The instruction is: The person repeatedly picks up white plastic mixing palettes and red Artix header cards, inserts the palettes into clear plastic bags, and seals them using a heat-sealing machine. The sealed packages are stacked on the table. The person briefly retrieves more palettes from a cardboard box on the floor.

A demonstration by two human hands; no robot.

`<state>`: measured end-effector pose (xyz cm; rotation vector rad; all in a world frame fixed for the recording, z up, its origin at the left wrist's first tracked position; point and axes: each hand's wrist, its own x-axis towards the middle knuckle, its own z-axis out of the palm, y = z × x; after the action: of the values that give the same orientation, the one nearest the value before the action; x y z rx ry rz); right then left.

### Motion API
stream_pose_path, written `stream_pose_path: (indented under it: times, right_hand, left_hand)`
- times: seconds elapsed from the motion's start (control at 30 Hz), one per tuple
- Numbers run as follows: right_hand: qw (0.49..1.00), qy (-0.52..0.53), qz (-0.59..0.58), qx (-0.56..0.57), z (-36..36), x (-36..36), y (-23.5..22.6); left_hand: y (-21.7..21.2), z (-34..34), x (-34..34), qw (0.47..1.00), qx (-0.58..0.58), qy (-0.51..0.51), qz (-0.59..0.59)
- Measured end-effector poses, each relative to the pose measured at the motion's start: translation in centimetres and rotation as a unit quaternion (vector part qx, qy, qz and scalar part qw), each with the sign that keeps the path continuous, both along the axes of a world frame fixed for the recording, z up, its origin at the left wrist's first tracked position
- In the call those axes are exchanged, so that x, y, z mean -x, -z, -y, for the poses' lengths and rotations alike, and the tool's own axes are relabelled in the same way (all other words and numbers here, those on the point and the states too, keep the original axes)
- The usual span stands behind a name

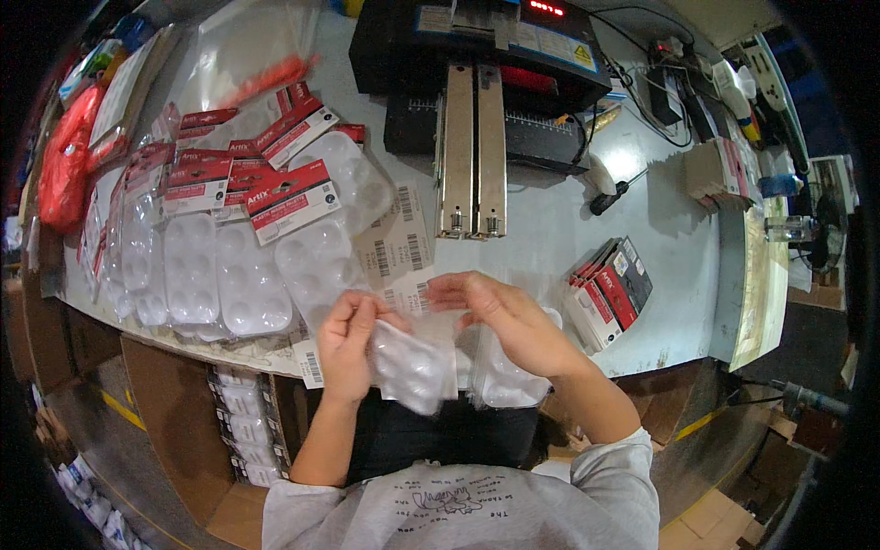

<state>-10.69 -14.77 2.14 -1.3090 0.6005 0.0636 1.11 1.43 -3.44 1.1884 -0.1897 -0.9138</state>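
Between thumb and fingers, my left hand (346, 344) pinches the edge of a clear plastic bag with a white palette (408, 367) of round wells inside, slightly blurred, over the table's front edge. Just right of it, my right hand (509, 321) reaches toward the bag's upper end with fingers stretched and apart. Under my right forearm lies another bagged white palette (513, 378). To the left are several packed palettes (252, 284) in overlapping rows, topped with red and white header cards (291, 202). A sheet of barcode stickers (399, 243) lies beyond my hands.
A black machine (477, 46) with a red display stands at the back, two metal bars (472, 151) jutting toward me. On the right are a stack of folded header cards (610, 293), a screwdriver (616, 194) and another card stack (720, 174). A red bag (69, 160) sits far left.
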Motion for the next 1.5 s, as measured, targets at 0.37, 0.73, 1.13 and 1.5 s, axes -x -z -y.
stream_pose_path:
  times: [0.37, 0.73, 1.13, 1.5]
  right_hand:
    - [0.745, -0.275, -0.042, 0.606, -3.7, -3.6, 2.8]
    - [0.766, -0.147, 0.048, 0.624, -3.4, -0.4, -5.7]
    - [0.891, -0.158, 0.048, 0.423, -1.4, 1.4, -4.2]
    - [0.931, -0.029, 0.037, 0.363, 0.7, 1.6, -3.9]
  left_hand:
    - [-0.8, -4.5, -0.3, 0.992, -0.058, 0.091, -0.068]
    - [-5.2, -3.1, 0.0, 0.95, -0.173, 0.067, 0.25]
    - [-6.0, -0.2, 1.8, 0.932, -0.157, 0.135, 0.298]
    - [-5.5, 0.4, 2.4, 0.954, -0.128, 0.128, 0.239]
